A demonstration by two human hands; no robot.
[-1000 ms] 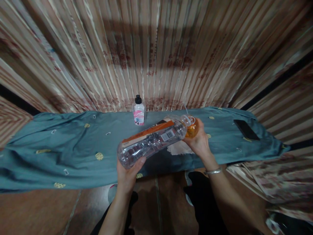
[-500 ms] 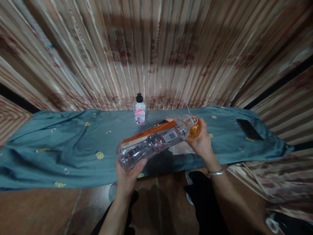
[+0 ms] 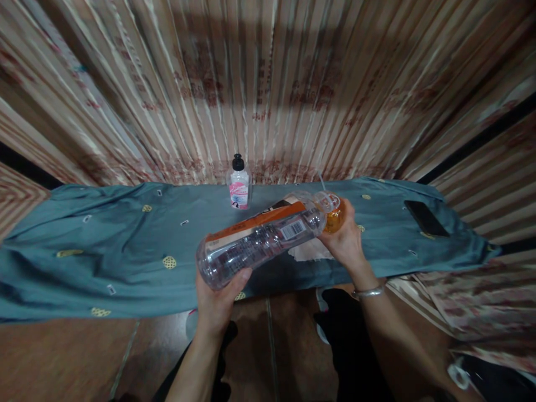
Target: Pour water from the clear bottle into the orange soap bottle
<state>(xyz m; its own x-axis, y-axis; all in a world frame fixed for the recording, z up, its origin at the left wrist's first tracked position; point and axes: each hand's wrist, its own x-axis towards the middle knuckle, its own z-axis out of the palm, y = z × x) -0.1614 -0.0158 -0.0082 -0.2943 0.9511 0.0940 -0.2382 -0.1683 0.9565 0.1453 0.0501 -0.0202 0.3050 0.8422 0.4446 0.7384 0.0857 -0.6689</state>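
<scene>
A large clear plastic bottle (image 3: 259,237) with an orange and cream label and a barcode lies tilted in the air, its neck end higher and to the right. My left hand (image 3: 220,301) is closed around its base. At the neck, my right hand (image 3: 345,243) is wrapped around a small rounded container (image 3: 334,220) that looks amber. Its shape is partly hidden by my fingers and the bottle's neck, and I cannot tell whether liquid is passing. A thin pale strip (image 3: 321,181) sticks up just above the neck. Below the bottle lies a whitish cloth or tissue (image 3: 310,251).
A small clear bottle (image 3: 239,187) with a black cap and pink label stands upright near the back of the cloth-covered surface (image 3: 125,240). A dark phone (image 3: 426,218) rests at the right. Behind hangs a pleated patterned curtain (image 3: 268,84).
The view has shifted slightly. The large bottle's base sits a little farther left, while both hands keep their holds.
</scene>
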